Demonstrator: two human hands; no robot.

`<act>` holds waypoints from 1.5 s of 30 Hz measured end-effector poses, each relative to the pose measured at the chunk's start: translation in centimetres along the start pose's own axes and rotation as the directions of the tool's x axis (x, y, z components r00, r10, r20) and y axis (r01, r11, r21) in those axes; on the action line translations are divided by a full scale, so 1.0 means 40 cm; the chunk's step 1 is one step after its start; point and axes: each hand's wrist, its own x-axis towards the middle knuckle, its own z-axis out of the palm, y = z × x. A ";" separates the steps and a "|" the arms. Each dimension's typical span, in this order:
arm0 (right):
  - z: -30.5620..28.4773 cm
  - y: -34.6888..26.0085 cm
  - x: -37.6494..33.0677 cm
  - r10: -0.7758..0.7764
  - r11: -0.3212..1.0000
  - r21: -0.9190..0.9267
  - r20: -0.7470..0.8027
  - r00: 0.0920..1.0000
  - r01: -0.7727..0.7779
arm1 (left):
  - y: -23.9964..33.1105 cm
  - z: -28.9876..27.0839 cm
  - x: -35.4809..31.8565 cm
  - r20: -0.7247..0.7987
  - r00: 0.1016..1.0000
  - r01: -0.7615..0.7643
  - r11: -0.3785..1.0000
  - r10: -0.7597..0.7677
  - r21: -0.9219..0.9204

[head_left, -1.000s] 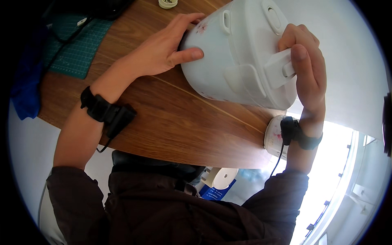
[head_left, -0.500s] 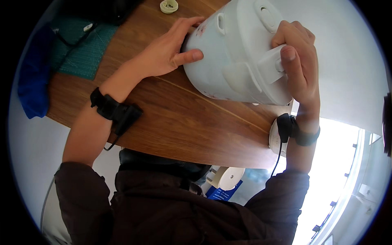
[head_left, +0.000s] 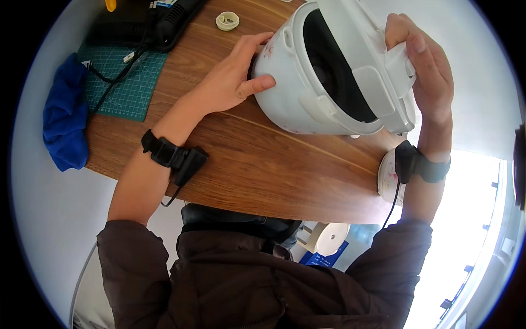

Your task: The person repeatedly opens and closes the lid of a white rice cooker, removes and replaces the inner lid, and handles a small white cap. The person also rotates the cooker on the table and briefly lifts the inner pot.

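Note:
A white rice cooker (head_left: 285, 88) with small flower prints is on the wooden table, its base toward the left and its top toward the right. My left hand (head_left: 230, 77) holds the lower body, thumb along the side; some fingertips are hidden behind it. My right hand (head_left: 430, 71) is closed on the front part of the rice cooker lid (head_left: 367, 60), thumb on top. The lid stands partly raised from the body. Through the gap shows the dark inside (head_left: 331, 71). I cannot tell whether anything lies in it.
A small cream round cap (head_left: 227, 21) lies beyond my left hand. On the left are a green cutting mat (head_left: 131, 98), black cables, a black device (head_left: 164, 27) and a blue cloth (head_left: 66, 118). A white flowered container (head_left: 388, 178) stands by my right wrist. Both wrists wear black strapped devices.
The lid has gone from closed to partly raised, with my right hand moving right along with it. The dark inside has come into sight. My left hand keeps its hold on the body.

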 end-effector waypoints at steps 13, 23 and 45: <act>0.032 -0.008 0.015 -0.144 0.981 -0.135 -0.038 0.989 0.138 | 0.028 -0.007 0.015 -0.088 0.992 -0.093 0.996 0.092 -0.007; 0.043 -0.002 -0.006 -0.166 0.960 -0.245 -0.098 0.981 0.138 | 0.297 -0.094 0.151 -0.019 0.801 -0.481 0.662 0.598 0.575; 0.156 -0.043 0.008 -0.233 0.967 -0.227 -0.593 0.771 0.117 | 0.197 -0.082 0.036 -0.158 0.984 -0.068 0.995 0.078 0.070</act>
